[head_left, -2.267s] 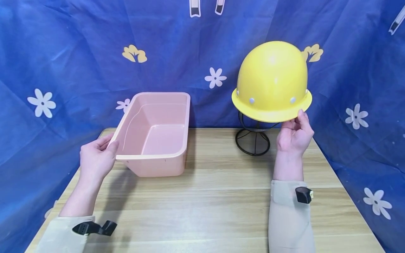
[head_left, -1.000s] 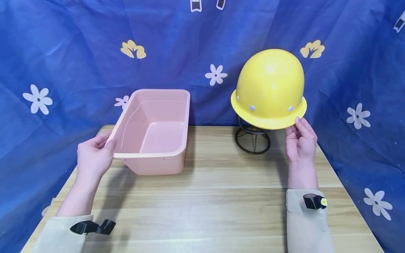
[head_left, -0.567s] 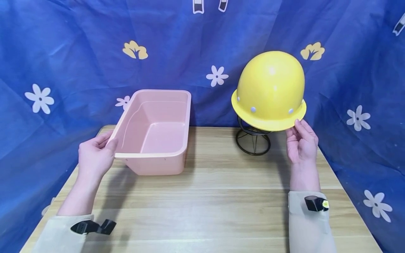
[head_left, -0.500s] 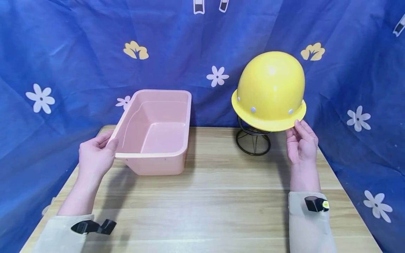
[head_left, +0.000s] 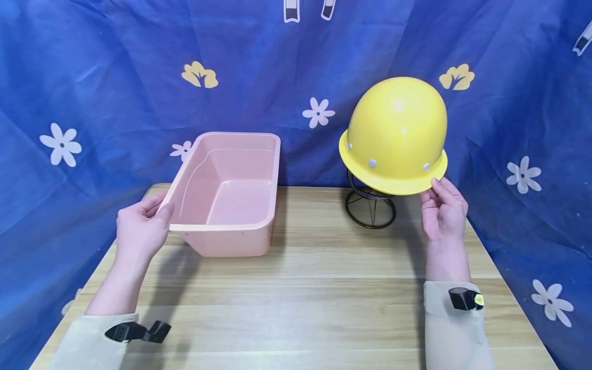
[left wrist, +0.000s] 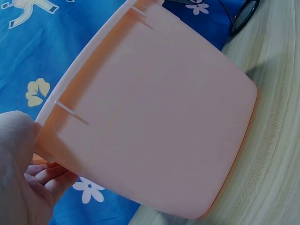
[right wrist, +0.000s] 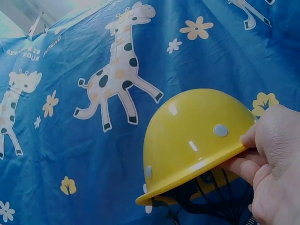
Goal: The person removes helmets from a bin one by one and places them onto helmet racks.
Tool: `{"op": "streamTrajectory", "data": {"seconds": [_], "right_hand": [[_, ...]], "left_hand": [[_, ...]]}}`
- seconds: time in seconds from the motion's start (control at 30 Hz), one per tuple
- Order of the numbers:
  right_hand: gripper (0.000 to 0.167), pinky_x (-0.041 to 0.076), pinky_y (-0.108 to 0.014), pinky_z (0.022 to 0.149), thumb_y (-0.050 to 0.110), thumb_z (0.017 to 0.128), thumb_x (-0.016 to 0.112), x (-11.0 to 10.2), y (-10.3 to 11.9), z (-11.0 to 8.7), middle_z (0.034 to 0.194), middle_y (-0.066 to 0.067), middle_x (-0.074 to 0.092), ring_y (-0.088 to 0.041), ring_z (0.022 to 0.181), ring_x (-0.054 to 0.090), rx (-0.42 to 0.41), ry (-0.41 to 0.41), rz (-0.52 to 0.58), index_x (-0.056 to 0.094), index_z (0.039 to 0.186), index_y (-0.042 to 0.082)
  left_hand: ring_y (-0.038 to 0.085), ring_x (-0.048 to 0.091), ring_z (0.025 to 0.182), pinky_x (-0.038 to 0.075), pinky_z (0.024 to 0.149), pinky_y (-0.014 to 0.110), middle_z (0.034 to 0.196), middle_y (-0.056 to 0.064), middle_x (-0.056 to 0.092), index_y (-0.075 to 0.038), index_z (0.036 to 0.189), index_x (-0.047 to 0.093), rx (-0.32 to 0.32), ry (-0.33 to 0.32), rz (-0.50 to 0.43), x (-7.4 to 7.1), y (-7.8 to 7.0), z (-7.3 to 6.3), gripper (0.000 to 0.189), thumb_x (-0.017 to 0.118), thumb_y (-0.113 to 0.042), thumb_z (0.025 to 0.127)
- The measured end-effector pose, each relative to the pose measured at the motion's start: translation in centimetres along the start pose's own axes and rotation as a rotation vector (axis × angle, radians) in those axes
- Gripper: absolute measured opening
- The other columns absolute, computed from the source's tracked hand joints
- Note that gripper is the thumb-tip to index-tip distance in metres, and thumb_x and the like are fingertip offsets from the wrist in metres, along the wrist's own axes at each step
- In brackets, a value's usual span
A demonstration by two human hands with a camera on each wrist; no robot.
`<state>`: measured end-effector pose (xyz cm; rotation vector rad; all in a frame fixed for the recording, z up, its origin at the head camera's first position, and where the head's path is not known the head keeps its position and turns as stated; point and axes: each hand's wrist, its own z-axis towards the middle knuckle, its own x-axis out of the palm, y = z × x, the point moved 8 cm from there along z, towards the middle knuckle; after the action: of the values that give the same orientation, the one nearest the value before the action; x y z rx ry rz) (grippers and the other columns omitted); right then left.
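A yellow hard hat (head_left: 398, 133) sits over a black wire stand (head_left: 370, 210) at the right of the table. My right hand (head_left: 445, 213) pinches the hat's brim at its near right side, thumb on top and fingers beneath. The right wrist view shows the hard hat (right wrist: 197, 136) slightly tilted, with dark wires under it. On the left stands a pink plastic basin (head_left: 226, 239) with nothing inside. My left hand (head_left: 142, 226) pinches its near left rim corner, and the left wrist view shows the fingers under the basin's (left wrist: 154, 112) lip.
The wooden table (head_left: 300, 303) runs between both forearms, bare in front of the basin and stand. A blue cloth (head_left: 250, 61) with flowers and giraffes hangs behind and at both sides.
Since the earliest frame the hard hat has come down lower over the wire stand, and my right hand has shifted slightly right with it. The basin and my left hand stay nearly in place.
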<state>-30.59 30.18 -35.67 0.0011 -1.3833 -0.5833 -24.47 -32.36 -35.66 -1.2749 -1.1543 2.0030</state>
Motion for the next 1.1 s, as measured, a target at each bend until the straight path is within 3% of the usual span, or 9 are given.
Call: {"op": "streamTrajectory", "data": {"seconds": [0.27, 0.53, 0.8, 1.1], "right_hand": [[0.029, 0.063, -0.046, 0.082, -0.020, 0.103, 0.039, 0.34, 0.30, 0.12, 0.105, -0.035, 0.071, -0.039, 0.090, 0.076, 0.002, 0.013, 0.016, 0.065, 0.115, -0.028], [0.031, 0.058, -0.045, 0.094, -0.018, 0.104, 0.042, 0.48, -0.26, 0.12, 0.121, -0.033, 0.070, -0.037, 0.106, 0.074, 0.121, 0.037, 0.063, 0.063, 0.125, -0.025], [0.035, 0.054, -0.045, 0.100, -0.015, 0.104, 0.044, 0.09, -0.21, -0.02, 0.133, -0.028, 0.067, -0.036, 0.118, 0.070, 0.217, 0.006, 0.092, 0.062, 0.134, -0.018], [0.035, 0.054, -0.046, 0.101, -0.013, 0.106, 0.044, -0.13, -0.15, -0.45, 0.136, -0.027, 0.066, -0.035, 0.122, 0.067, 0.270, 0.035, 0.082, 0.062, 0.136, -0.016]], "left_hand": [[-0.018, 0.062, 0.082, 0.052, 0.071, 0.008, 0.128, 0.026, 0.065, -0.003, 0.143, 0.066, 0.008, -0.001, -0.009, -0.15, 0.01, 0.00, 0.045, 0.065, -0.024, 0.103], [-0.018, 0.061, 0.082, 0.052, 0.071, 0.008, 0.128, 0.026, 0.065, -0.003, 0.144, 0.065, 0.000, -0.001, 0.003, -0.39, 0.16, -0.04, 0.046, 0.065, -0.026, 0.103], [-0.017, 0.063, 0.083, 0.053, 0.071, 0.010, 0.130, 0.025, 0.065, -0.003, 0.144, 0.065, 0.005, 0.018, -0.015, -0.13, -0.43, 0.10, 0.048, 0.067, -0.028, 0.103], [-0.021, 0.059, 0.078, 0.051, 0.068, 0.007, 0.126, 0.027, 0.066, -0.001, 0.142, 0.067, 0.026, 0.014, 0.000, -0.17, -0.32, 0.11, 0.044, 0.064, -0.024, 0.104]]}}
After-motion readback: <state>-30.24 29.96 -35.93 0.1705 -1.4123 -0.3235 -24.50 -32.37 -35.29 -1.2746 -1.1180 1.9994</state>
